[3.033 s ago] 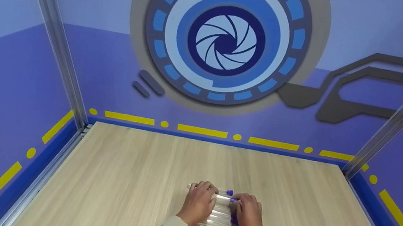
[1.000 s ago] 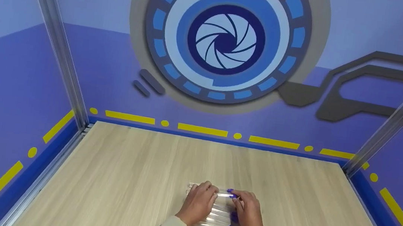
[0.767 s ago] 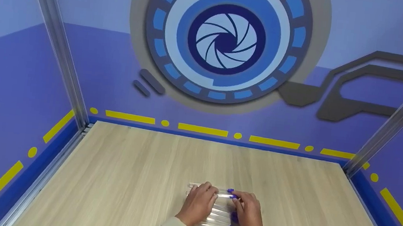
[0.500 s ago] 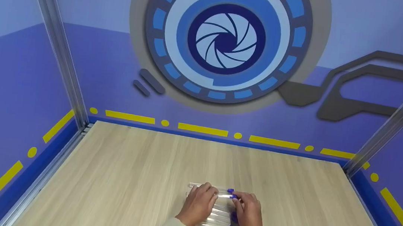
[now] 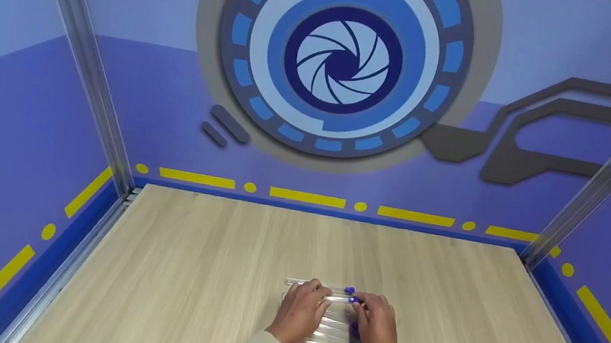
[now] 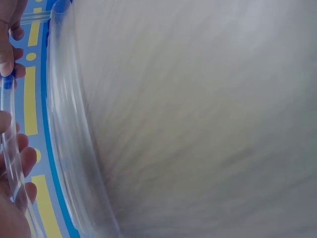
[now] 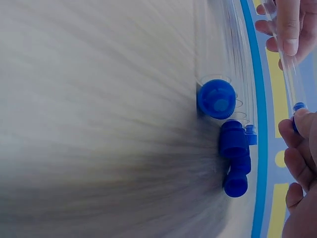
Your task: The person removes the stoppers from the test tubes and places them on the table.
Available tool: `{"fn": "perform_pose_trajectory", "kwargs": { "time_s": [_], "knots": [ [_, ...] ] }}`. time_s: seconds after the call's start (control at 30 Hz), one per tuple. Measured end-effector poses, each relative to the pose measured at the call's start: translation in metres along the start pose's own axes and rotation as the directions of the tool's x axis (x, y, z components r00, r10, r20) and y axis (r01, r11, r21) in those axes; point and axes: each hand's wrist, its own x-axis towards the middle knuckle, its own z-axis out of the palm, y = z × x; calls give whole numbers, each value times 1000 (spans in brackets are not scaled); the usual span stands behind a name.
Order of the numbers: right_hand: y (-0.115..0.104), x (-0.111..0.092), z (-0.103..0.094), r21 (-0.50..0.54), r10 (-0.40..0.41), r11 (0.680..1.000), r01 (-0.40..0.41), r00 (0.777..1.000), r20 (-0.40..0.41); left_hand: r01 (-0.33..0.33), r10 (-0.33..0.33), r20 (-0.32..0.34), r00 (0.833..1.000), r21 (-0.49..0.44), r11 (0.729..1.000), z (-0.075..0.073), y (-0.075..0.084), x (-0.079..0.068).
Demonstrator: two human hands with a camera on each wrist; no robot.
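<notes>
My left hand [image 5: 299, 310] holds a clear test tube [image 5: 340, 299] sideways above the table, thumb on one side and fingers on the other, as the left wrist view shows. At the tube's right end, my right hand [image 5: 380, 327] pinches its blue cap [image 7: 298, 106] between thumb and fingers. Below the hands, several more capped test tubes [image 5: 331, 327] lie side by side on the table, caps to the right; the hands partly cover them. Beyond the held tube lies another test tube [image 5: 322, 285]. Large blue caps [image 7: 217, 99] of the lying tubes show in the right wrist view.
The light wooden tabletop [image 5: 204, 274] extends around the tubes. A blue and purple printed panel [image 5: 148, 98] closes off the back, with side panels left and right. Metal posts [image 5: 89, 69] stand at the back corners.
Both hands stay in nearly the same place, keeping the tube and its cap. Over the three seconds, the right thumb and fingers have shifted slightly at the cap. The lying tubes look nearly unchanged.
</notes>
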Motion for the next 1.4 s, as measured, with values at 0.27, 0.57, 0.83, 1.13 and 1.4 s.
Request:
{"fn": "perform_pose_trajectory", "kwargs": {
  "time_s": [0.27,0.57,0.83,1.13,1.4],
  "knots": [
    [3,1,-3,34,-11,999,9,999,36,-28,28,-2,1000,-18,999,-3,-2,0],
    [6,2,-6,74,11,997,-18,995,97,-27,27,6,1000,-35,999,-3,-3,0],
    [14,3,-7,77,55,995,-65,990,131,4,-3,29,1000,-32,999,-3,-4,0],
    [17,2,-6,60,88,993,-98,985,148,20,-18,81,997,-22,1000,-2,-3,0],
    [18,1,-4,15,51,998,-53,990,133,43,-43,110,993,-6,999,0,-3,1]
  ]
}}
